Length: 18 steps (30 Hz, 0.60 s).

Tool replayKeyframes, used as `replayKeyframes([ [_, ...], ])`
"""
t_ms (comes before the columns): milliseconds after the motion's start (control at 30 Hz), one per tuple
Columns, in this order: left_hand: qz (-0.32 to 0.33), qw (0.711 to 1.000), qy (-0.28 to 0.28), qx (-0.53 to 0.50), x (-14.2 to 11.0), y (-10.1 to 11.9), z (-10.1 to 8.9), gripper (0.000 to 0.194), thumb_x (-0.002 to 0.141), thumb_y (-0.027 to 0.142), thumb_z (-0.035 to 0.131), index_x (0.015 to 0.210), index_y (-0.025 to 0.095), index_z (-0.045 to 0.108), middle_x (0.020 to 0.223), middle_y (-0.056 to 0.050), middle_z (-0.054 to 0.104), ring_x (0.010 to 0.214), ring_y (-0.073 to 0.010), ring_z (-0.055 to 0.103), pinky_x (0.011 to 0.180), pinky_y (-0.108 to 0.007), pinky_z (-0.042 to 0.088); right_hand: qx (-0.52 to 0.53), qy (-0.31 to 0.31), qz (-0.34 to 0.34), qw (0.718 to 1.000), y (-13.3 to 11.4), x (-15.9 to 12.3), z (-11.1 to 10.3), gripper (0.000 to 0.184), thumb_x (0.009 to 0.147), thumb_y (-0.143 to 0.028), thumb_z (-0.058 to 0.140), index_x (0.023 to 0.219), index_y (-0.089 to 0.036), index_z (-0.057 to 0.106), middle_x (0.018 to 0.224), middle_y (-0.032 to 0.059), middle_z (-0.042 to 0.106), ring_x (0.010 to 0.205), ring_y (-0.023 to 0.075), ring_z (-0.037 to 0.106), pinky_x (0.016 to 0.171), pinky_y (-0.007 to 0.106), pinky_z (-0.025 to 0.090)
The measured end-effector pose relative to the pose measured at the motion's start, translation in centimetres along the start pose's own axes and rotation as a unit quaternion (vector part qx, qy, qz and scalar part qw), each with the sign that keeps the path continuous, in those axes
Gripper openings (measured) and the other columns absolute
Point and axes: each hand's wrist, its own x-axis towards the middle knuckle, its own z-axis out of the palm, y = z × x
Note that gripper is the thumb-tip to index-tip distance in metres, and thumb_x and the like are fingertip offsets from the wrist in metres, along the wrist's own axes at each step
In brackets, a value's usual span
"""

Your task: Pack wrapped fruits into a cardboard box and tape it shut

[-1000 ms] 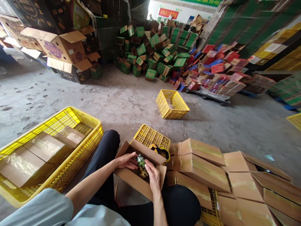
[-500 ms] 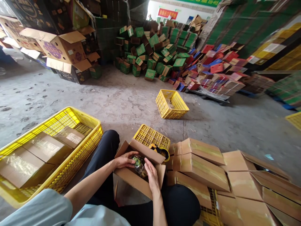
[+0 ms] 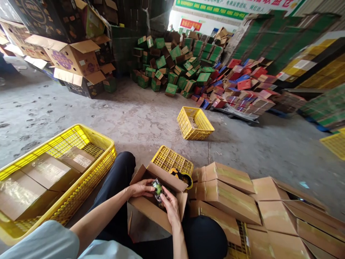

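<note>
Pinching the wrapped item (image 3: 157, 188) between fingers (image 3: 147, 188), left hand (image 3: 140, 188) and right hand (image 3: 170, 205) could drop it if slick film (image 3: 156, 183) slips.

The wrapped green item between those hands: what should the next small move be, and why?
Probably to ease the wrapped green item down into the cardboard box and let go. The left hand and right hand appear to steady it from either side, right at the box's mouth, and the box's top is open.
</note>
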Motion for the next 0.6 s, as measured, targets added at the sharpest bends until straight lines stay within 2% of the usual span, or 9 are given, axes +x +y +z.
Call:
replayKeyframes([
  [67,-0.023,1.000,0.002,0.011,0.06,0.09,0.12,0.070,0.074,0.046,0.095,0.135,0.025,0.066,0.138,-0.012,0.065,0.110,-0.0252,0.070,0.096,-0.038,0.055,-0.031,0.013,-0.022,0.999,-0.08,0.10,-0.31,0.064,0.073,-0.059,0.088,0.129,-0.029,0.077,0.132,0.0084,0.076,0.123,0.0379,0.069,0.107,0.052,0.055],
  [200,-0.047,0.999,0.018,-0.002,0.23,0.13,0.15,0.080,0.070,0.059,0.093,0.138,0.028,0.062,0.144,-0.013,0.062,0.101,-0.0258,0.076,0.091,-0.037,0.057,-0.072,0.015,-0.035,0.997,-0.33,0.08,-0.52,0.064,0.074,-0.061,0.086,0.128,-0.027,0.077,0.134,0.0086,0.075,0.127,0.0387,0.067,0.116,0.055,0.046],
  [333,-0.033,0.999,0.005,0.003,0.17,0.21,0.14,0.076,0.073,0.056,0.093,0.135,0.024,0.062,0.130,-0.013,0.069,0.097,-0.0233,0.076,0.090,-0.035,0.056,-0.056,-0.014,-0.039,0.998,-0.55,-0.04,-0.16,0.060,0.075,-0.062,0.085,0.123,-0.026,0.080,0.136,0.0101,0.074,0.135,0.0396,0.061,0.121,0.055,0.041],
  [433,-0.027,1.000,0.009,0.004,0.08,0.24,0.12,0.067,0.074,0.053,0.093,0.125,0.021,0.065,0.114,-0.010,0.072,0.089,-0.0191,0.074,0.089,-0.035,0.056,-0.007,-0.034,-0.020,0.999,-0.41,0.11,-0.08,0.061,0.082,-0.063,0.080,0.131,-0.028,0.076,0.138,0.0099,0.072,0.138,0.0377,0.059,0.120,0.054,0.043],
  [533,-0.021,1.000,0.015,-0.002,0.05,0.21,0.11,0.057,0.072,0.045,0.096,0.113,0.020,0.066,0.107,-0.006,0.071,0.091,-0.0187,0.072,0.086,-0.034,0.056,0.036,-0.018,0.004,0.999,0.00,0.49,-0.24,0.068,0.082,-0.067,0.077,0.139,-0.030,0.069,0.137,0.0099,0.073,0.134,0.0362,0.063,0.116,0.053,0.047],
  [600,-0.015,1.000,0.004,-0.003,0.05,0.18,0.10,0.053,0.070,0.037,0.098,0.109,0.020,0.065,0.107,-0.005,0.069,0.096,-0.0200,0.071,0.085,-0.034,0.056,0.025,0.000,0.006,1.000,0.21,0.72,-0.31,0.069,0.079,-0.068,0.079,0.135,-0.029,0.072,0.135,0.0101,0.074,0.134,0.0365,0.063,0.116,0.052,0.048],
])
